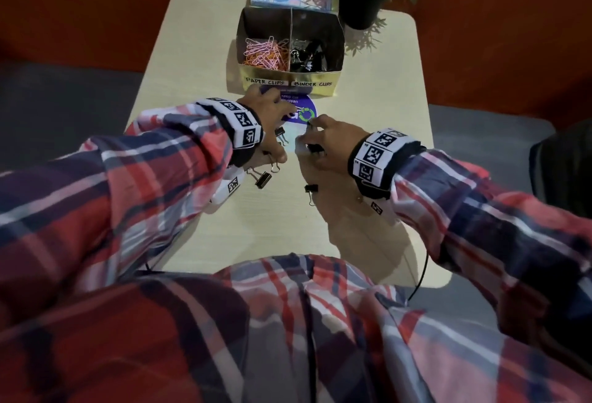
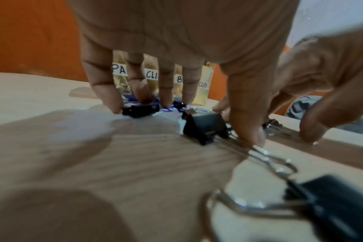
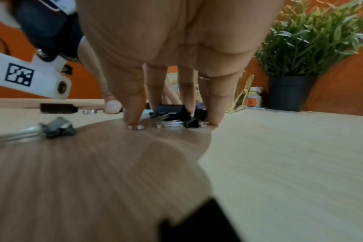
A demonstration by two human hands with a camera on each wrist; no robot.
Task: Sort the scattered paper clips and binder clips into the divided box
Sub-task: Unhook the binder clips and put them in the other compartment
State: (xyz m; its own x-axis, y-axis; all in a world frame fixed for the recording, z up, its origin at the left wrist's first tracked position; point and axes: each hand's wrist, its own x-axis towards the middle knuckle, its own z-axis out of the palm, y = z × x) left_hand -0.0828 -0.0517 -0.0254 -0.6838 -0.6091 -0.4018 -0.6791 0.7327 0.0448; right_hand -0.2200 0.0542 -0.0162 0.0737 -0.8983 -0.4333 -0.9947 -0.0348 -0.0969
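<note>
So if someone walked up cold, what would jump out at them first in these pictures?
Probably the gold box at the table's far side, hand-labelled PAPER CLIPS and BINDER CLIPS, with pink and orange paper clips in its left half and black binder clips in its right. Next, the left hand and right hand fingertips-down among loose clips on the table in front of it.
</note>
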